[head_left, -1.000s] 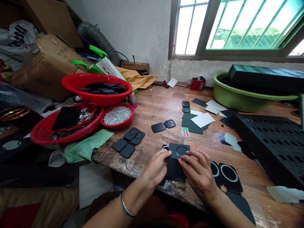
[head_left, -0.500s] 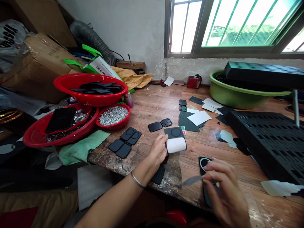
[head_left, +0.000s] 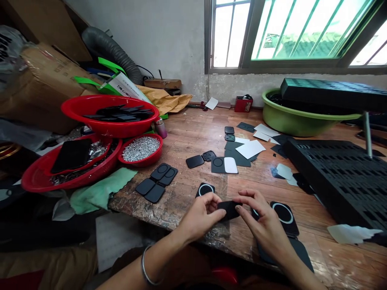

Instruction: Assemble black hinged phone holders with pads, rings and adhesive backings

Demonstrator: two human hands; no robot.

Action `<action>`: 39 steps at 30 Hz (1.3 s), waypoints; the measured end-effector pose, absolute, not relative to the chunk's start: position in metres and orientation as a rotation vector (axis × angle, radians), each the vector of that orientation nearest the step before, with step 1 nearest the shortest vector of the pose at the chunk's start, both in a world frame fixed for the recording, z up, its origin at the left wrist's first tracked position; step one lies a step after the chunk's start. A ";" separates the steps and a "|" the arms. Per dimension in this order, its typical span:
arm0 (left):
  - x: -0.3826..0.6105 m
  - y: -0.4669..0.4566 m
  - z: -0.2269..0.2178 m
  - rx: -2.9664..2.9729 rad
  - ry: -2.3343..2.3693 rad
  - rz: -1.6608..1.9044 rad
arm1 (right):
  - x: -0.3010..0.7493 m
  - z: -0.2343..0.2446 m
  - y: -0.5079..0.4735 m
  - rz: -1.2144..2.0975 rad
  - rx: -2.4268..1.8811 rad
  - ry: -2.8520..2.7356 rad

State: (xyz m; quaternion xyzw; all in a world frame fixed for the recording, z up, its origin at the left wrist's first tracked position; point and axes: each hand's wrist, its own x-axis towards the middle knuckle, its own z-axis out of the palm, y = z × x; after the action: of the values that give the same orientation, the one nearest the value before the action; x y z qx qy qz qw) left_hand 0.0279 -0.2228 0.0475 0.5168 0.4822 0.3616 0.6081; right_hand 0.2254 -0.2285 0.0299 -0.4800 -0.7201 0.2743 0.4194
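Note:
Between my hands, just above the table's front edge, is a thin black rounded rectangular sheet. My left hand grips its left end, and my right hand pinches its right end. Behind my left hand lies a black pad with a pale ring, partly covered by the fingers. Another ringed black pad sits right of my right hand, above a plain dark panel. A dark backing card with a printed circle and a white patch lies flat beyond the hands.
Black folding pads lie to the left. A red bowl of small metal pins and a red basin of black pieces stand beyond them. White and dark sheets lie at the back, and a black slotted foam block is at right.
The backing card has left my left hand and lies on the table. Both hands have come together on a black sheet; the thin translucent strip is no longer in my right hand.

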 end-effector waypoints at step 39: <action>-0.018 -0.243 0.034 0.614 1.042 0.692 | 0.193 0.024 -0.220 1.812 -1.202 -0.762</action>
State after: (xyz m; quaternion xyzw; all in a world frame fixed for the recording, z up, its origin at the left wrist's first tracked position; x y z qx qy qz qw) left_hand -0.0182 -0.2428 0.0340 0.2829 0.4800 0.3188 0.7668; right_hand 0.1930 -0.2202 0.0237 -0.4766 -0.3021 0.7184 0.4068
